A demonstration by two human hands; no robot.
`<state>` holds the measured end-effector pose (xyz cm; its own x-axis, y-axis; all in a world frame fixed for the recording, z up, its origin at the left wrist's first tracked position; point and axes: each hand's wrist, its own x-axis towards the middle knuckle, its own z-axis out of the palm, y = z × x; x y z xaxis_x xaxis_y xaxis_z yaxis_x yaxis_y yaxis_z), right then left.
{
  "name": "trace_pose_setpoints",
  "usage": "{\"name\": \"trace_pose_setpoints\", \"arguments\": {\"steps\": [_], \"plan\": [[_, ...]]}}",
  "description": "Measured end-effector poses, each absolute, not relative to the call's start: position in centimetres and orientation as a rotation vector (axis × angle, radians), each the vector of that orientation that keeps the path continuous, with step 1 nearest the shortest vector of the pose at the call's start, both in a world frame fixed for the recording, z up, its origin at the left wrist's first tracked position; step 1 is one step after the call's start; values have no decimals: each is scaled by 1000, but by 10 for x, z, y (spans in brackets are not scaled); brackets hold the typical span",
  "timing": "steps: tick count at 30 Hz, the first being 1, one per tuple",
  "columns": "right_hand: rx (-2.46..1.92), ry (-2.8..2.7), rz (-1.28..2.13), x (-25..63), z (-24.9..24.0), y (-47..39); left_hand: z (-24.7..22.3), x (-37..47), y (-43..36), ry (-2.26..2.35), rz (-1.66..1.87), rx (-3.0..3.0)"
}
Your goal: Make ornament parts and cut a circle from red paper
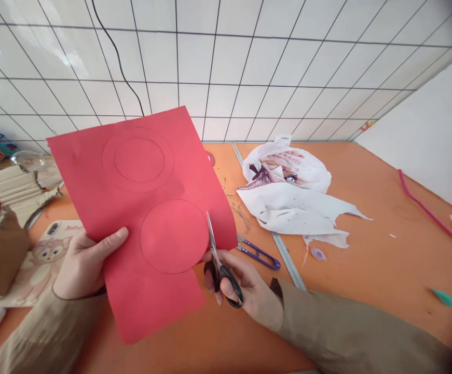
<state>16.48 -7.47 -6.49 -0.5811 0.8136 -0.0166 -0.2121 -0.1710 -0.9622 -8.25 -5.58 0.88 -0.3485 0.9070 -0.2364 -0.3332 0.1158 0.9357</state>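
Observation:
A large red sheet (pixel 124 208) with drawn circles is held up over the orange table. My left hand (pixel 89 259) grips its left edge, thumb on the front and fingers hidden behind. My right hand (pixel 245 285) is closed around the black handles of the scissors (pixel 226 283). The blades point upward at the right side of the lower circle, where the sheet is cut from its right edge and follows part of the outline. The upper part has two circles, one inside the other.
Purple thread snips (pixel 259 254) lie just right of my right hand. Behind them is a white plastic bag (pixel 311 171) with white cloth (pixel 288 208). A cardboard box (pixel 3 249) stands left, beside a printed bear picture (pixel 46 259). A tiled wall (pixel 226 62) rises behind the table (pixel 366 270).

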Motion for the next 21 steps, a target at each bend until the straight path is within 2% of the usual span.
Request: {"name": "trace_pose_setpoints", "arguments": {"steps": [21], "plan": [[-754, -1326, 1864, 164, -67, -76, 9, -85, -55, 1306, 1478, 607]]}}
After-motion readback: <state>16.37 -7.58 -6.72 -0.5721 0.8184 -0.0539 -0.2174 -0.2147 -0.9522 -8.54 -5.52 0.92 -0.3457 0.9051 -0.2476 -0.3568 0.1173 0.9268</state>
